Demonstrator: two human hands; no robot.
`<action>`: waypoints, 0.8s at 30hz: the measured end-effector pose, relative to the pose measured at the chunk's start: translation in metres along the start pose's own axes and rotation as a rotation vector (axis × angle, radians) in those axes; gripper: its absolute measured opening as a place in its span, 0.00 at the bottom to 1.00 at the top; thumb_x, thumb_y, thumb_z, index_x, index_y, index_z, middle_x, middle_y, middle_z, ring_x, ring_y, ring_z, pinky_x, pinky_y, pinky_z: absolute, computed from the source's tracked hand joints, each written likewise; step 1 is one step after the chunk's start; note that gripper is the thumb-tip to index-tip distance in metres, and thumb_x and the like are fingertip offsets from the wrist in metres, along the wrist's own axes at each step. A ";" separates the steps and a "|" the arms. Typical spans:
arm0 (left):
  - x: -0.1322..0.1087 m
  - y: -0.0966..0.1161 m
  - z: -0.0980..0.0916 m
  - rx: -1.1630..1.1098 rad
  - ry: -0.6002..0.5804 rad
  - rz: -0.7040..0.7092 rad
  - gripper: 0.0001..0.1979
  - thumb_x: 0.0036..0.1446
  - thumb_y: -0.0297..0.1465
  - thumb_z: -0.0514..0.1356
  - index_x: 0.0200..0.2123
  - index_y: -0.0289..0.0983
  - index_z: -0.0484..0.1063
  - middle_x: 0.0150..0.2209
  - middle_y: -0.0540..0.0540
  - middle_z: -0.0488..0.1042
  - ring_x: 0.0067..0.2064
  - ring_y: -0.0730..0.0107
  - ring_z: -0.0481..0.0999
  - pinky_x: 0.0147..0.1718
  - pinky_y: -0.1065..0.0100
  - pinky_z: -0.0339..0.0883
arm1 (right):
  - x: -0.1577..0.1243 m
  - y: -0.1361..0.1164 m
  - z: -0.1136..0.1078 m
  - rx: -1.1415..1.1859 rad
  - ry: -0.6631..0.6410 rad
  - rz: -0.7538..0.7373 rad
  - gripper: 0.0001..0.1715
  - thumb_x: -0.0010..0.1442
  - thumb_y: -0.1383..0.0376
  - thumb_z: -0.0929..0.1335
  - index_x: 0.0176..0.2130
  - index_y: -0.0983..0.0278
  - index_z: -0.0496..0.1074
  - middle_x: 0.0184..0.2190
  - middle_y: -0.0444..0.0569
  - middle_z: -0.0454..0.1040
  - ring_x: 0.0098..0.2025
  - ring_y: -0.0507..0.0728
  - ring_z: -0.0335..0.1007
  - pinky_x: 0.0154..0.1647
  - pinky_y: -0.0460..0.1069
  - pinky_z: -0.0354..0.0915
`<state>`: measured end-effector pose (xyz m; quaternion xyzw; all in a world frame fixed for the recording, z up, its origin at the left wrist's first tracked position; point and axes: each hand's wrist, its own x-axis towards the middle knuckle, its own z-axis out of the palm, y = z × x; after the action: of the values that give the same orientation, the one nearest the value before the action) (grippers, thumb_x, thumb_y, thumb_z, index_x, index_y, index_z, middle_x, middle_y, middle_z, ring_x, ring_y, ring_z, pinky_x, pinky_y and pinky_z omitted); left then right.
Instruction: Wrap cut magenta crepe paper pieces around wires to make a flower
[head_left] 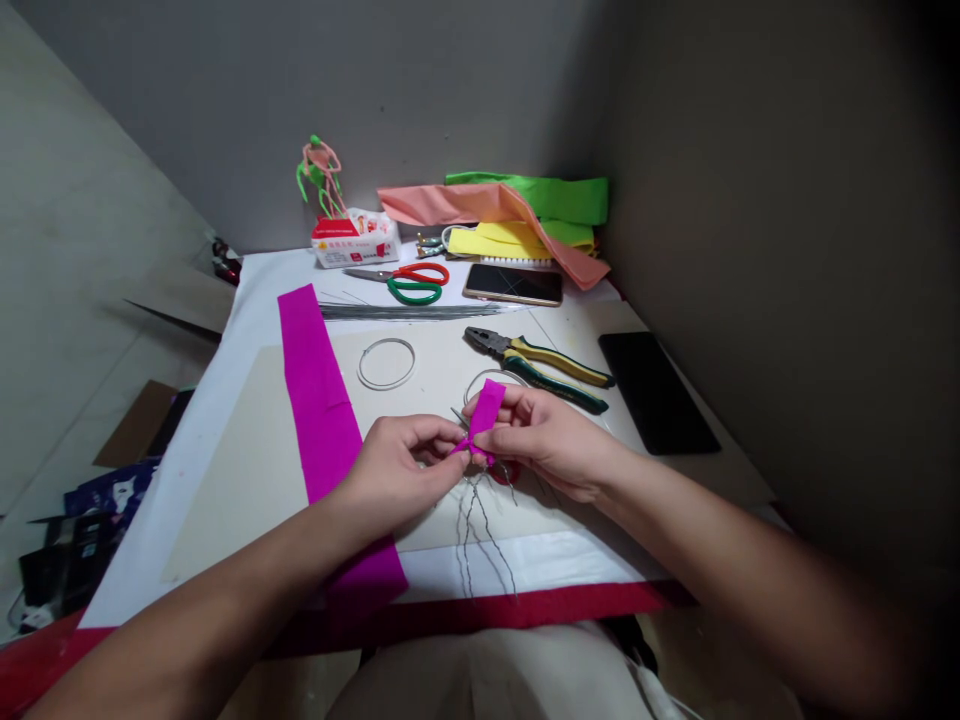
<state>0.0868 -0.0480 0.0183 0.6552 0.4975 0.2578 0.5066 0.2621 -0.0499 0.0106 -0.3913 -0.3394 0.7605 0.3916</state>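
A short magenta paper strip [487,408] stands up between the fingers of my right hand [536,440], which pinches it near its lower end. My left hand [405,462] is closed at the strip's lower end, its thumb and forefinger pinching the narrow magenta part there. Twisted wires [480,535] hang below both hands toward the table's front edge; how they join the strip is hidden by the fingers. A long magenta paper band [319,400] lies under and beside my left forearm. Pliers [540,368] with yellow and green handles rest just beyond my right hand.
Beyond the hands are a wire coil [386,386], scissors [409,280], a bundle of straight wires [405,312] and a phone [514,285]. A dark flat slab [658,393] lies at right. A tissue pack [356,245] and folded coloured paper [517,205] stand by the back wall.
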 end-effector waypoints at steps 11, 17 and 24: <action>0.001 -0.004 -0.002 -0.021 0.026 -0.041 0.07 0.47 0.29 0.65 0.31 0.31 0.77 0.29 0.43 0.81 0.31 0.66 0.79 0.31 0.69 0.72 | 0.001 0.004 -0.002 -0.031 0.029 -0.027 0.19 0.43 0.73 0.74 0.37 0.65 0.69 0.23 0.40 0.73 0.23 0.47 0.67 0.25 0.43 0.61; 0.001 -0.002 -0.004 0.000 0.002 -0.023 0.08 0.48 0.29 0.64 0.33 0.31 0.78 0.30 0.43 0.81 0.31 0.67 0.78 0.31 0.69 0.70 | 0.001 0.005 0.001 -0.021 0.049 -0.041 0.21 0.40 0.75 0.73 0.37 0.66 0.69 0.22 0.40 0.74 0.22 0.48 0.68 0.26 0.43 0.62; 0.001 0.000 -0.005 -0.016 -0.001 -0.080 0.09 0.48 0.29 0.64 0.33 0.30 0.79 0.31 0.41 0.82 0.31 0.66 0.79 0.30 0.69 0.70 | 0.001 0.004 0.003 0.006 0.084 -0.049 0.19 0.42 0.74 0.73 0.37 0.65 0.69 0.21 0.39 0.74 0.22 0.48 0.70 0.25 0.43 0.64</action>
<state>0.0826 -0.0450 0.0203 0.6308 0.5209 0.2411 0.5221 0.2582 -0.0519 0.0079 -0.4134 -0.3297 0.7345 0.4253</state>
